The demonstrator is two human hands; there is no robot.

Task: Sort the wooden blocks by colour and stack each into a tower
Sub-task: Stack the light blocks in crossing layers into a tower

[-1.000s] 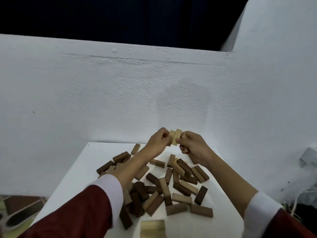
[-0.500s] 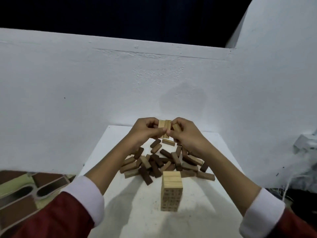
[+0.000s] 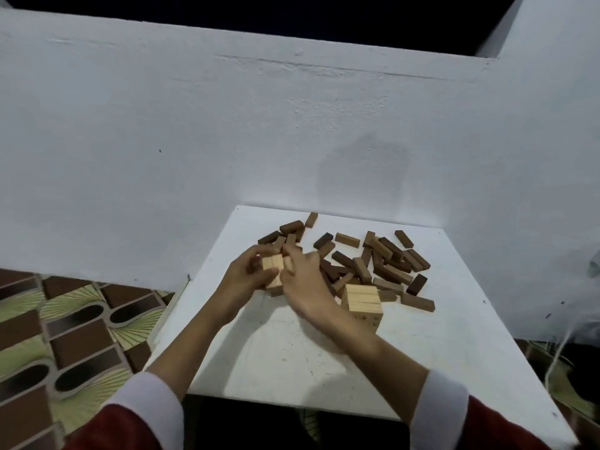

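Left hand (image 3: 242, 277) and right hand (image 3: 303, 280) close together, well forward of body, both forearms bare, reaching up-frame. Fingers of each hand curled, pinching same small bundle of light blocks (image 3: 274, 271) from opposite sides. Right wrist angled inward toward left. Red sleeves with white cuffs at bottom corners.

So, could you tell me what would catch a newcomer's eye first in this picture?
Probably the two hands, left hand and right hand, meeting at mid-table around a small bundle of light blocks. Just right of them stands a pale tower, with a loose heap of brown blocks scattered behind it on the white table.
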